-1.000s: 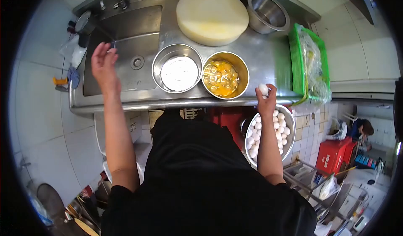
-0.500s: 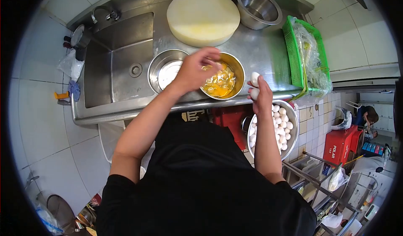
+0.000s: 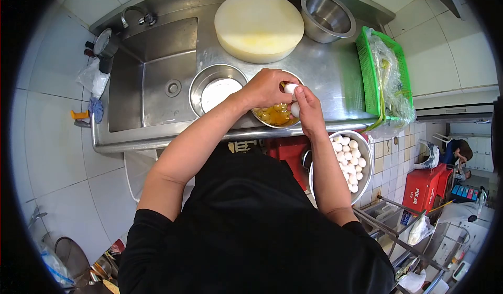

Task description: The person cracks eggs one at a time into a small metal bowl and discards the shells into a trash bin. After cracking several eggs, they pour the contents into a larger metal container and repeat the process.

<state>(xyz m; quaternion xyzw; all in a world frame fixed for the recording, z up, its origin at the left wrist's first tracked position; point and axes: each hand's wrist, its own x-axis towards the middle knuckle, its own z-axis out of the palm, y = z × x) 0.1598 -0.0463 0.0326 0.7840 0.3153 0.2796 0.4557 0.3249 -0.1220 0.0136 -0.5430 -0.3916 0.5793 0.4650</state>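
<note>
Over a steel bowl [image 3: 297, 78] that holds cracked eggs with yellow yolks [image 3: 277, 116], my two hands have come together. A white egg [image 3: 290, 88] sits between them: the fingers of my left hand [image 3: 267, 88] are closed on it from the left, and the thumb of my right hand [image 3: 310, 112] presses at its right side. A second egg [image 3: 295, 109] is held lower in my right hand, partly covered by the fingers. Just left of this bowl stands another steel bowl [image 3: 196, 92] with a bright, shiny bottom.
Below the counter edge, a metal basin [image 3: 370, 163] holds several white eggs [image 3: 352, 152]. A thick round cutting board [image 3: 259, 24], a deep steel pot [image 3: 327, 16] and a green basket [image 3: 368, 74] with plastic bags stand on the counter. The sink [image 3: 157, 84] lies left.
My left hand has moved right and closed on the upper egg. My right hand has come left and up over the bowl with both eggs.
</note>
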